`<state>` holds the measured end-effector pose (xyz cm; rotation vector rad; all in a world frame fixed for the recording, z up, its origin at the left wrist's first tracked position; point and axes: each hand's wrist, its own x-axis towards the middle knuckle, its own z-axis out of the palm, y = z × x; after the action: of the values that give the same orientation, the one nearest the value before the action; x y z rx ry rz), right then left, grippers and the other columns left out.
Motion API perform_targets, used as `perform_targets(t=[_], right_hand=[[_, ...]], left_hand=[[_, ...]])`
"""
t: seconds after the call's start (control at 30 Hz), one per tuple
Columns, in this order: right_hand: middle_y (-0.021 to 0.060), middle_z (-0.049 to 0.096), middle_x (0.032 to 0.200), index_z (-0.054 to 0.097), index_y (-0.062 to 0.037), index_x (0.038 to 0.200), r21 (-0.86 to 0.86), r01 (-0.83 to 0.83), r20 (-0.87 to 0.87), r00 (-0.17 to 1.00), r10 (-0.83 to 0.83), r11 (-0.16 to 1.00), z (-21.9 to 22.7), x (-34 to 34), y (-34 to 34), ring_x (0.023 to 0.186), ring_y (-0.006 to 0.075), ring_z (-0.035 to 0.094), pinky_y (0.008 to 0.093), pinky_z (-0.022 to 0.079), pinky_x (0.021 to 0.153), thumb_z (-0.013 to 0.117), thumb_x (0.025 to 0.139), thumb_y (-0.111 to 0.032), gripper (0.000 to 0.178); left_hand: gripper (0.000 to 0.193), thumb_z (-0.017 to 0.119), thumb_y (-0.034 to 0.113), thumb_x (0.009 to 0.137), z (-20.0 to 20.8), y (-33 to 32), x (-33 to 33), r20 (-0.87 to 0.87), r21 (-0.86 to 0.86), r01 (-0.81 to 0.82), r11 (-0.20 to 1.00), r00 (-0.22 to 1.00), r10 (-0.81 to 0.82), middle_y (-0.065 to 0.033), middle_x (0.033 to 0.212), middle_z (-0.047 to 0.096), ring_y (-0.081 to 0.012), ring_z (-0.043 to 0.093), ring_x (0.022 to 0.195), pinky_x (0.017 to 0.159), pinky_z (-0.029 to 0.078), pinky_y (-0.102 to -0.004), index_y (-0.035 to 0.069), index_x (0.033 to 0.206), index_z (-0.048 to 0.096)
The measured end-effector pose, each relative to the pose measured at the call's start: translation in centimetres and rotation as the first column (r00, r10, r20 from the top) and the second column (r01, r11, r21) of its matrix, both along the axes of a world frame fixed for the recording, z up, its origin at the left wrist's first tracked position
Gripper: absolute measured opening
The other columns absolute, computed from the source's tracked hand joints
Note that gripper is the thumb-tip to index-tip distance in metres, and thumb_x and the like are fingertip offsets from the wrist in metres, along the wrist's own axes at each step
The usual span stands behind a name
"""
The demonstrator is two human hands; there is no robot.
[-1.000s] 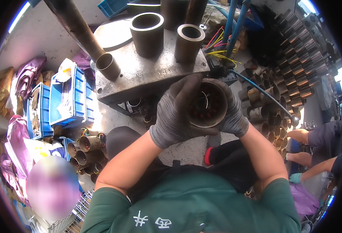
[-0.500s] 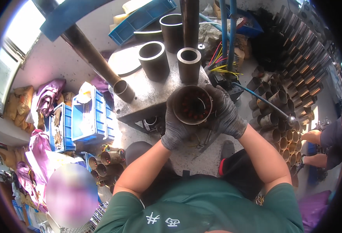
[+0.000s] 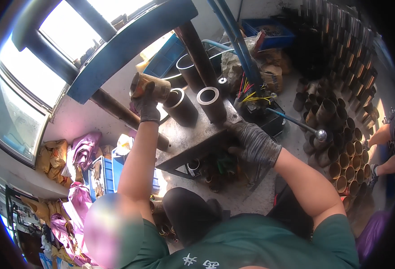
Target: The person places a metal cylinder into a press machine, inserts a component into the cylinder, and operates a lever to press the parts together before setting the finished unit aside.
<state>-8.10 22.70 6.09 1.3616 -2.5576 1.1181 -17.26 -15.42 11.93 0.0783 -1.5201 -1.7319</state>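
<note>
My left hand [image 3: 147, 106], in a dark glove, is closed around a metal cylinder [image 3: 163, 89]. It holds the cylinder tilted on its side above the far left of the metal table, under a blue press beam [image 3: 130, 45]. My right hand [image 3: 256, 144], in a grey striped glove, is at the table's front right edge with its fingers apart and nothing in them. Two thick-walled dark tubes stand on the table: a wider tube [image 3: 182, 111] close to my left hand and a narrower tube [image 3: 213, 107] behind my right hand.
Another large tube [image 3: 190, 74] stands farther back beside a dark column [image 3: 196, 56]. A blue lever with a ball knob [image 3: 321, 135] juts out on the right. Many metal cylinders [image 3: 341, 166] cover the right floor. Blue crates [image 3: 109, 172] and purple sacks [image 3: 87, 148] lie at left.
Both hands held the cylinder in front of the table. My left hand has carried it up and left, tipping it sideways; my right hand has let go. The view has swung left.
</note>
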Motion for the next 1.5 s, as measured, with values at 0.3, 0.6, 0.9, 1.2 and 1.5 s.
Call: perform_targets(t=[0.3, 0.6, 0.9, 1.2, 1.5], right_hand=[[0.0267, 0.066, 0.123, 0.051, 0.0003, 0.144, -0.034, 0.025, -0.013, 1.000, -0.025, 0.999, 1.2, 0.6, 1.8, 0.116, 0.0434, 0.064, 0.0470, 0.050, 0.104, 0.078, 0.084, -0.019, 0.069], [0.0261, 0.067, 0.120, 0.053, -0.0001, 0.142, -0.035, -0.039, -0.064, 0.997, 0.036, 0.999, 1.8, 1.6, 1.9, 0.116, 0.0424, 0.064, 0.0467, 0.051, 0.103, 0.078, 0.084, -0.021, 0.068], [0.0198, 0.068, 0.121, 0.058, -0.0039, 0.139, -0.219, -0.130, -0.394, 0.918, 0.034, 0.967, 7.9, 4.7, 6.9, 0.114, 0.0377, 0.064, 0.0512, 0.045, 0.107, 0.076, 0.087, -0.029, 0.060], [0.0146, 0.071, 0.097, 0.068, -0.0032, 0.099, -0.121, 0.510, -0.492, 0.714, -0.497, 0.852, 11.7, 7.1, 13.9, 0.095, 0.0338, 0.068, 0.0492, 0.044, 0.109, 0.078, 0.080, -0.019, 0.026], [0.0143, 0.071, 0.101, 0.069, -0.0049, 0.105, -0.242, 0.522, -0.465, 0.677, -0.570, 0.818, 9.4, 4.0, 11.7, 0.095, 0.0365, 0.068, 0.0448, 0.054, 0.085, 0.077, 0.084, -0.014, 0.023]], left_hand=[[0.079, 0.095, 0.035, 0.066, 0.4, 4.3, -0.9, 0.242, -0.804, -0.200, 0.560, 0.751, 0.614, -0.0179, 0.119, 0.070, -0.0310, 0.070, 0.109, 0.095, 0.057, -0.0425, 0.000, 0.128, 0.060], [0.091, 0.097, 0.036, 0.064, -2.2, -1.8, -2.6, 0.299, -0.562, -0.048, 0.826, 0.919, 0.256, -0.0199, 0.124, 0.065, -0.0342, 0.066, 0.114, 0.097, 0.055, -0.0420, 0.000, 0.132, 0.049], [0.097, 0.096, 0.032, 0.068, -1.4, -2.0, -3.0, 0.346, -0.652, 0.065, 0.755, 0.912, 0.221, -0.0192, 0.128, 0.062, -0.0325, 0.063, 0.118, 0.100, 0.053, -0.0406, 0.000, 0.140, 0.040], [0.080, 0.084, 0.039, 0.085, 1.2, -3.4, -2.1, 0.002, -0.709, -0.227, 0.668, 0.946, 0.323, -0.0236, 0.136, 0.057, -0.0366, 0.058, 0.125, 0.107, 0.047, -0.0438, 0.004, 0.146, 0.046], [0.038, 0.077, 0.039, 0.091, 6.7, -3.6, -7.2, 0.516, -0.785, 0.398, 0.474, 0.844, 0.148, -0.0078, 0.084, 0.067, -0.0180, 0.062, 0.079, 0.076, 0.051, -0.0337, 0.002, 0.094, 0.070]])
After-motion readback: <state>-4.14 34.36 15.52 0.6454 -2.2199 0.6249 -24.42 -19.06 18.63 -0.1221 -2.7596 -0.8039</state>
